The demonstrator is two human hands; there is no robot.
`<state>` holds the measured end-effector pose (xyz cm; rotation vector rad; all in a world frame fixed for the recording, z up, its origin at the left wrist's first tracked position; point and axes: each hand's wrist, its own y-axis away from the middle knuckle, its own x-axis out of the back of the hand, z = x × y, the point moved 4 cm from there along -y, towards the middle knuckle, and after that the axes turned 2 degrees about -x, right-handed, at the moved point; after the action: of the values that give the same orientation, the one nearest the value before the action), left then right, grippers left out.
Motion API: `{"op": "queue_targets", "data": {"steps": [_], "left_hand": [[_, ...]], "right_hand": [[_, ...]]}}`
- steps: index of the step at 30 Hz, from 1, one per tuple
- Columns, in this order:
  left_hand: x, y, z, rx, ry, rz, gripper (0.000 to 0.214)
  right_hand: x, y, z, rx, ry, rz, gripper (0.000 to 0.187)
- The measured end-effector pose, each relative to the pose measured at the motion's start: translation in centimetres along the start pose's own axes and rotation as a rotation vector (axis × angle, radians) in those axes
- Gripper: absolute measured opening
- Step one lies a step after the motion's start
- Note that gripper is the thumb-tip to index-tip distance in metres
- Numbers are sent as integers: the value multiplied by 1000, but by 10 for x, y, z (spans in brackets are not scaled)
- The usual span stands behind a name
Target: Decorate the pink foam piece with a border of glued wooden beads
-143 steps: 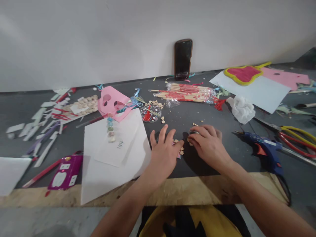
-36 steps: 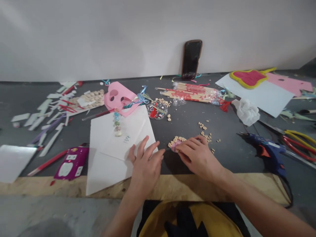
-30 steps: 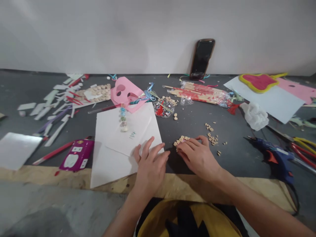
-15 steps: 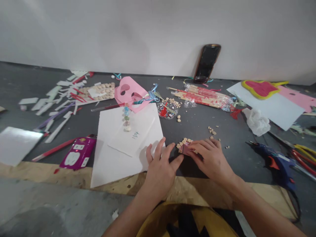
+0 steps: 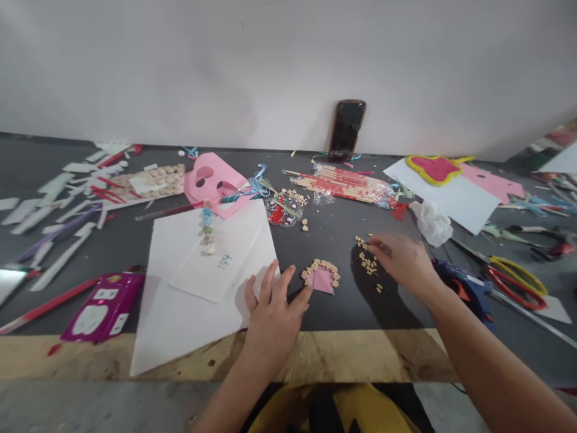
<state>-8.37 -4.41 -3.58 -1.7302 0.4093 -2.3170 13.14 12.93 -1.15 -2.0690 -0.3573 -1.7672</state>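
Note:
A small pink paper shape [image 5: 321,279] edged with tiny tan beads lies on the dark table mat. My left hand [image 5: 273,313] rests flat beside it, fingers spread, fingertips at its left edge and on the white paper [image 5: 198,282]. My right hand [image 5: 402,260] reaches over a scatter of loose tan beads [image 5: 368,260] to the right, fingers curled down and pinching among them. What the fingertips hold is too small to make out.
A blue glue gun [image 5: 466,287] lies just right of my right wrist, pliers [image 5: 514,275] beyond it. Further back are a dish of googly eyes [image 5: 280,211], a pack of sticks [image 5: 342,182], a pink mask [image 5: 211,183], a phone [image 5: 346,130] against the wall. A purple packet [image 5: 103,305] lies left.
My right hand let go of the pink shape and moved right to the loose beads. My left hand stayed flat beside the shape. The camera view shifted.

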Motion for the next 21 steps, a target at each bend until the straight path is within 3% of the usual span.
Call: {"op": "queue_targets", "data": {"steps": [6,9,12,17,21], "left_hand": [[2,-1,0,-3,-10,-28,27],[3,0,-1,2,-7,-25,28],[5,1,-4,17,2,-15,24],[17,1,-10,58,12,-4,21],[26,-1,-14,71,11,10,20]], "right_hand": [[1,2,-3,-18,30,-13,23],[10,7,-12,0,4,58,24],[17,21,-44,120,-119,116,20],[8,48,-108,331,-268,63,15],[-2,50,-123,352,-222,51,16]]}}
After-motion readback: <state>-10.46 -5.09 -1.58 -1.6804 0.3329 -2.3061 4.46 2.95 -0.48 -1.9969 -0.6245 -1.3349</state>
